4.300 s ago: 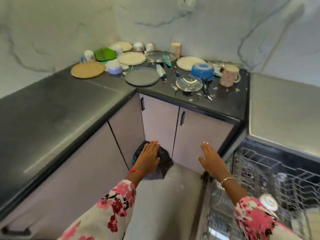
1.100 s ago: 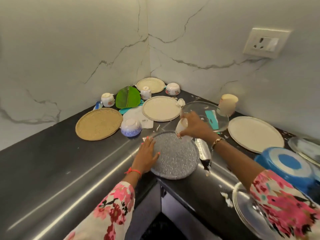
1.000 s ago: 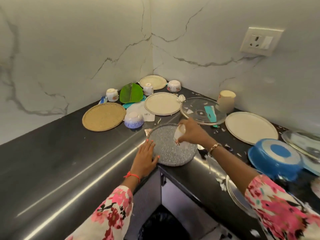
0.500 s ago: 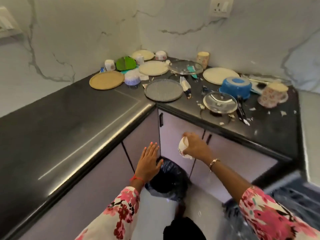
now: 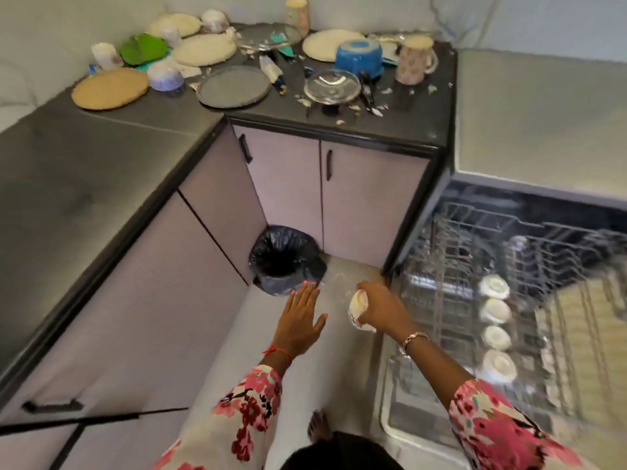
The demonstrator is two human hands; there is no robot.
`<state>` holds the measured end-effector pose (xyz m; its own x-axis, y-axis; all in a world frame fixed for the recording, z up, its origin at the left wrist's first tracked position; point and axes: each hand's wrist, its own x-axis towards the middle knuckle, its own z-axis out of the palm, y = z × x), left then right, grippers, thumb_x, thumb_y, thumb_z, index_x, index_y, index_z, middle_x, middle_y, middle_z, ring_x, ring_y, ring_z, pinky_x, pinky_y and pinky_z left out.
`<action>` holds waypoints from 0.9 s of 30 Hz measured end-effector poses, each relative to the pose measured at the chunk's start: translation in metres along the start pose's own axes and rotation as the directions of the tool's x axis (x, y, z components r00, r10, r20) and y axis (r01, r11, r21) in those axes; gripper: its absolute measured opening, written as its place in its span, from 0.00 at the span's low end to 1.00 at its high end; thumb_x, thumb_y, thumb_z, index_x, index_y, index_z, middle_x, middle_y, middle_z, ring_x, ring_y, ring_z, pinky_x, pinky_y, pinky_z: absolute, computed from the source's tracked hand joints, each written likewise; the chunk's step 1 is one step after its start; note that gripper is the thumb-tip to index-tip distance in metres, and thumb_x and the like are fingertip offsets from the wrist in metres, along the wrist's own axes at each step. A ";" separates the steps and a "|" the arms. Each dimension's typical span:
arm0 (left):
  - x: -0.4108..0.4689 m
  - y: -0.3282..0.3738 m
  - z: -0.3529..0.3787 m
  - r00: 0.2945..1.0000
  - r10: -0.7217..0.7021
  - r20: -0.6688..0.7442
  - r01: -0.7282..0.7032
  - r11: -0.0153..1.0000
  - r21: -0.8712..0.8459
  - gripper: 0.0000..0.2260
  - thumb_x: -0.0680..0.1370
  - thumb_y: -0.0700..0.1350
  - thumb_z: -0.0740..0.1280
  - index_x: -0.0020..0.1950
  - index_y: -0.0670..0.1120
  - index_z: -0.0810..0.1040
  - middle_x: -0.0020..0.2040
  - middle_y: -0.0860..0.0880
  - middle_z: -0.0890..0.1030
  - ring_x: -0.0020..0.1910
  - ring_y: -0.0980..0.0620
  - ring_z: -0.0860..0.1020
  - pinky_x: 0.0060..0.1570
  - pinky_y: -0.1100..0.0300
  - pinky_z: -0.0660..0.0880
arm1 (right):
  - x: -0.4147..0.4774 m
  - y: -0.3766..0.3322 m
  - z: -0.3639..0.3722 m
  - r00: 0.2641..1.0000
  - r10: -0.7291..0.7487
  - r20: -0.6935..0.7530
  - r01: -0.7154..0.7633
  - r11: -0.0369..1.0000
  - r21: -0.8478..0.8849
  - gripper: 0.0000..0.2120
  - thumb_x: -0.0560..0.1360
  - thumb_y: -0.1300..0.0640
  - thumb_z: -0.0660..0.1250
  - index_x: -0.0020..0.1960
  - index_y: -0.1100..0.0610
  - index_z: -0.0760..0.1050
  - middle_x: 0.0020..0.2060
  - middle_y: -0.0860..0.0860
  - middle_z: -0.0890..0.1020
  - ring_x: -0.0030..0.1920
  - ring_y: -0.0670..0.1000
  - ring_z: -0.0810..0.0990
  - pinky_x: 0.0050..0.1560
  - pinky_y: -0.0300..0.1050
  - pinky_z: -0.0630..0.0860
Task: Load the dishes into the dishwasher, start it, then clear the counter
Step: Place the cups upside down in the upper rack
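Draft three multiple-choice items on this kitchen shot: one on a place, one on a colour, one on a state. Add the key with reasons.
1. Where does the black-lined bin stand?
A) on the counter
B) on the floor at the inner corner of the cabinets
C) inside the dishwasher

2. What colour is the upturned bowl beside the floral mug?
A) red
B) yellow
C) blue

3. What is the right hand doing?
A) holding a small white cup
B) hanging empty
C) gripping a plate

Key:
1 B, it sits on the floor where the two cabinet runs meet.
2 C, its base and walls are blue.
3 A, its fingers curl round the cup.
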<state>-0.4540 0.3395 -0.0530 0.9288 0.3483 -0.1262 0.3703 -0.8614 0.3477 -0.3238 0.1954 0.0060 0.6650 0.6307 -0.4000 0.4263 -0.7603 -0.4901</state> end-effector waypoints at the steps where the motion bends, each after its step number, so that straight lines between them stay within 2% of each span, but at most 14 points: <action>1: -0.004 0.013 0.007 1.000 0.017 0.016 -0.017 1.000 -0.002 0.27 0.81 0.54 0.54 0.77 0.44 0.52 0.78 0.46 0.49 0.78 0.50 0.46 0.70 0.63 0.32 | -0.013 0.012 0.002 1.000 0.024 -0.004 -0.024 1.000 0.013 0.32 0.66 0.58 0.75 0.66 0.55 0.67 0.63 0.55 0.71 0.63 0.57 0.71 0.60 0.47 0.70; 8: -0.023 0.105 0.048 0.979 0.170 0.114 -0.171 0.985 0.001 0.26 0.81 0.52 0.55 0.77 0.45 0.54 0.78 0.47 0.51 0.78 0.51 0.46 0.74 0.58 0.38 | -0.083 0.098 -0.007 0.990 0.137 -0.027 -0.135 0.989 0.066 0.30 0.65 0.58 0.76 0.64 0.56 0.69 0.63 0.54 0.73 0.62 0.56 0.72 0.56 0.49 0.73; 12: -0.025 0.169 0.071 0.969 0.211 0.127 -0.212 0.977 -0.005 0.26 0.81 0.52 0.55 0.77 0.44 0.54 0.78 0.47 0.52 0.78 0.50 0.46 0.74 0.58 0.39 | -0.115 0.154 -0.022 0.987 0.149 -0.057 -0.144 0.986 0.084 0.33 0.65 0.58 0.75 0.67 0.56 0.68 0.66 0.54 0.71 0.65 0.56 0.70 0.60 0.49 0.72; 16: -0.027 0.235 0.090 0.981 0.167 0.103 -0.161 0.985 -0.057 0.25 0.81 0.51 0.56 0.76 0.43 0.56 0.78 0.46 0.53 0.78 0.50 0.48 0.74 0.57 0.42 | -0.142 0.211 -0.041 0.991 0.131 -0.033 -0.127 0.988 0.084 0.33 0.66 0.59 0.74 0.69 0.55 0.66 0.66 0.55 0.70 0.65 0.56 0.71 0.59 0.48 0.72; 21: -0.017 0.294 0.105 0.989 0.136 0.053 -0.130 0.987 -0.095 0.25 0.81 0.49 0.58 0.75 0.42 0.57 0.77 0.45 0.55 0.78 0.49 0.49 0.75 0.55 0.45 | -0.161 0.272 -0.070 0.989 0.126 -0.071 -0.121 0.990 0.076 0.31 0.67 0.61 0.73 0.68 0.55 0.67 0.63 0.58 0.72 0.62 0.59 0.73 0.54 0.48 0.72; 25: -0.008 0.314 0.109 0.988 0.143 0.057 -0.139 0.987 -0.082 0.25 0.81 0.49 0.58 0.76 0.42 0.57 0.78 0.45 0.54 0.78 0.49 0.49 0.75 0.56 0.43 | -0.162 0.306 -0.088 0.981 0.158 -0.108 -0.145 0.982 0.121 0.30 0.67 0.60 0.73 0.67 0.56 0.68 0.63 0.57 0.71 0.61 0.58 0.72 0.51 0.45 0.71; 27: 0.001 0.315 0.110 0.987 0.147 0.061 -0.143 0.987 -0.066 0.25 0.81 0.50 0.58 0.76 0.42 0.57 0.78 0.45 0.54 0.78 0.48 0.49 0.75 0.55 0.44 | -0.155 0.318 -0.096 0.980 0.166 -0.111 -0.149 0.978 0.147 0.31 0.67 0.61 0.73 0.68 0.57 0.68 0.62 0.58 0.71 0.62 0.58 0.72 0.53 0.46 0.71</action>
<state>-0.3347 0.0274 -0.0461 0.9723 0.1942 -0.1302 0.2316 -0.8761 0.4229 -0.2318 -0.1592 -0.0136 0.7900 0.4750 -0.3875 0.2280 -0.8145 -0.5335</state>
